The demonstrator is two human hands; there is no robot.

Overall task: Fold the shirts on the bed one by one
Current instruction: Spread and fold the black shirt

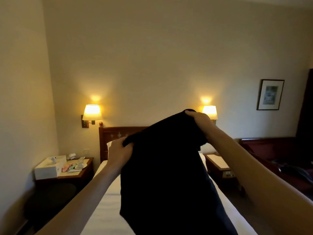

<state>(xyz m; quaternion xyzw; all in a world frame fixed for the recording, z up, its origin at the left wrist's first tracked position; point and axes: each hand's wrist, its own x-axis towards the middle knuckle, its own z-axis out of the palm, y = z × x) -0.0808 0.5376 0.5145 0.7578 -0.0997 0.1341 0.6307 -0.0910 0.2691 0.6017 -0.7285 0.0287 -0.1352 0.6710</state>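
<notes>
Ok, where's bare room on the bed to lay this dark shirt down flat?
The white bed shows bare sheet left of the hanging shirt, between it and the left forearm. A narrower strip shows on its right. The shirt, held by the left hand and right hand, hides the middle. The left nightstand is crowded.

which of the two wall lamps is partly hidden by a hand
The lamp on the right: the right hand, gripping the dark shirt, overlaps its lower edge. The left lamp shows whole.
</notes>
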